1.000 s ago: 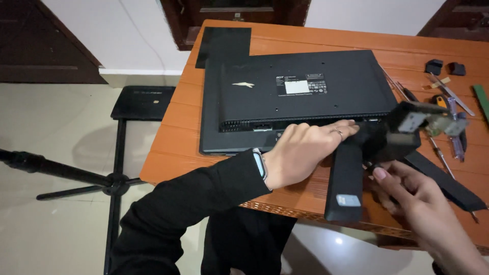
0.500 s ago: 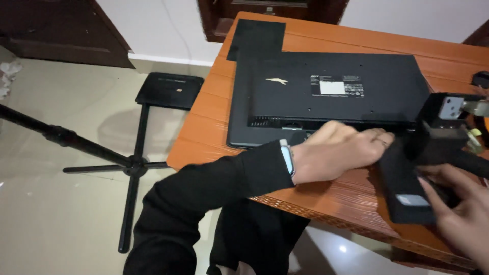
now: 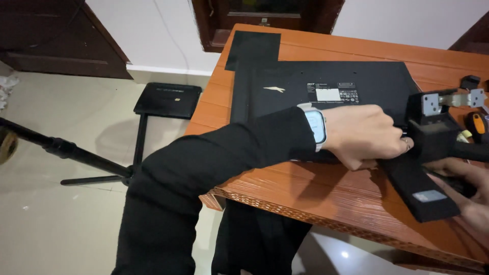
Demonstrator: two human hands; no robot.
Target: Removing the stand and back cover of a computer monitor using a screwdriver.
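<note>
A black monitor [image 3: 331,84] lies face down on the orange-brown wooden table [image 3: 316,191]. At its lower right edge sits a black monitor stand [image 3: 425,173] with a grey metal hinge bracket [image 3: 451,99] on top. My left hand [image 3: 367,135], with a watch on its wrist and a black sleeve, lies on the monitor's lower edge, its fingers curled against the stand's neck. My right hand [image 3: 466,191] holds the stand from below at the frame's right edge and is partly cut off.
A flat black panel [image 3: 252,48] lies on the table's far left corner. An orange-handled screwdriver [image 3: 479,125] and a small black part [image 3: 469,81] lie at the right. On the tiled floor to the left stand a black tripod [image 3: 76,158] and a black base plate [image 3: 168,99].
The camera has swung left and closer. My left hand has gone from lying flat beside the stand to curling its fingers at the stand's neck. The right hand stays under the stand.
</note>
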